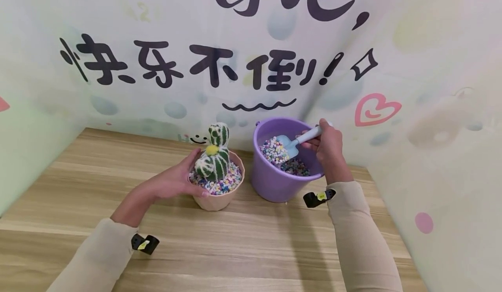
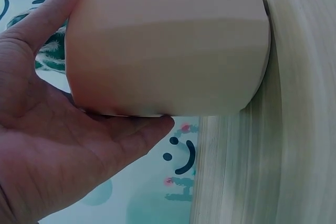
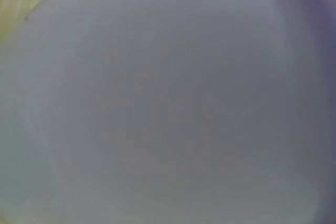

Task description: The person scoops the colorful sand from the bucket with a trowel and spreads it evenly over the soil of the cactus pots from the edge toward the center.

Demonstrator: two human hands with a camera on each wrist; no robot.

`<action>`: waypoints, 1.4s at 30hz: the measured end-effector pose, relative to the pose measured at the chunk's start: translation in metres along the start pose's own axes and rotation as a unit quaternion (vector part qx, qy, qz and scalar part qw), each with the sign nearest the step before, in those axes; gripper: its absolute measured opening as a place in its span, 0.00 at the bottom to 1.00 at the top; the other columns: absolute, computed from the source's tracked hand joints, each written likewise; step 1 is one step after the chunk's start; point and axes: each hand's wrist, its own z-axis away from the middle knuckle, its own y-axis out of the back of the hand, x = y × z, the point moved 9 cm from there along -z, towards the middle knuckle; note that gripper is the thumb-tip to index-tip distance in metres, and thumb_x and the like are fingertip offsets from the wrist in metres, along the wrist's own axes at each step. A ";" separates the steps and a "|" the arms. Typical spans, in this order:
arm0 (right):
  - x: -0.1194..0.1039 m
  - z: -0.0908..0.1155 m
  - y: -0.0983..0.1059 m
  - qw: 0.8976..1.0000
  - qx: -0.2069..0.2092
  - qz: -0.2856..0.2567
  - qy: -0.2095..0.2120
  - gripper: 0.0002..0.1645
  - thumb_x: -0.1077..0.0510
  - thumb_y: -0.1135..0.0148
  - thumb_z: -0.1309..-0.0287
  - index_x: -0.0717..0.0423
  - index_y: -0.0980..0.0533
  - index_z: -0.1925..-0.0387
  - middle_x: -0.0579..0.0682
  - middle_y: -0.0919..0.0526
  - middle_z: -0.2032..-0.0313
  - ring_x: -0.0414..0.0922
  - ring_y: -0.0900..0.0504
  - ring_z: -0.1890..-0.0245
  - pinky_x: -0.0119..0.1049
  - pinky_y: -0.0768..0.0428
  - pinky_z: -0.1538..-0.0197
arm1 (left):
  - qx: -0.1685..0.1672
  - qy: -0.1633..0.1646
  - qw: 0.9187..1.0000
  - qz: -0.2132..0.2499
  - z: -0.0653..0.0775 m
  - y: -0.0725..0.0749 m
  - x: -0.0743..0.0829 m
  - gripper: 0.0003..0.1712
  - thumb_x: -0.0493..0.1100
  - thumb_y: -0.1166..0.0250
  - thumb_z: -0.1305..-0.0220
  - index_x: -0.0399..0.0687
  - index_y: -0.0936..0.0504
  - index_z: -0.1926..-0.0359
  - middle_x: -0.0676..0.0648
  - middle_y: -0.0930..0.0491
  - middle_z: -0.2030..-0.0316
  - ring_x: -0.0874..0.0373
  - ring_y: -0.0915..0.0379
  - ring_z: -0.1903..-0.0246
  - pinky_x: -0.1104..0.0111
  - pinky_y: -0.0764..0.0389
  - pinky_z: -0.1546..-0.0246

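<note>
My left hand (image 1: 176, 181) grips a pale pink flowerpot (image 1: 213, 203), thumb at the near side of its rim. The left wrist view shows that hand (image 2: 58, 145) spread against the faceted pot wall (image 2: 168, 51). A plush green cactus (image 1: 216, 165) with a yellow flower stands in the pot amid colourful pebbles (image 1: 227, 185). To the right, my right hand (image 1: 330, 146) holds a small light blue shovel (image 1: 291, 147) by its handle. Heaped with pebbles (image 1: 275, 151), its blade is inside the mouth of a purple bucket (image 1: 268, 186). More pebbles (image 1: 296, 168) lie in the bucket.
Pot and bucket stand close together on a wooden tabletop (image 1: 219, 252), near its back edge. Behind them hangs a printed backdrop (image 1: 188, 100) with large black characters. Blurred pale purple bucket wall (image 3: 173, 103) fills most of the right wrist view.
</note>
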 end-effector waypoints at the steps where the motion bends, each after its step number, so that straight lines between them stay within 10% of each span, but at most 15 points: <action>1: 0.000 0.000 0.000 1.000 -0.001 -0.004 0.000 0.24 0.47 0.56 0.26 0.65 0.35 0.48 0.54 0.15 0.79 0.48 0.13 0.77 0.38 0.16 0.74 | 0.000 0.001 1.000 0.000 0.000 0.001 0.000 0.68 0.43 0.22 0.53 0.48 0.63 0.24 0.37 0.54 0.26 0.39 0.56 0.28 0.44 0.53 0.29; 42: 0.004 0.023 -0.027 0.980 -0.059 -0.176 -0.070 0.18 0.49 0.51 0.28 0.59 0.38 0.51 0.60 0.18 0.72 0.56 0.13 0.71 0.44 0.15 0.69 | -0.030 0.015 0.999 -0.001 -0.001 0.006 -0.006 0.73 0.44 0.22 0.52 0.48 0.72 0.23 0.37 0.65 0.24 0.37 0.58 0.28 0.44 0.53 0.29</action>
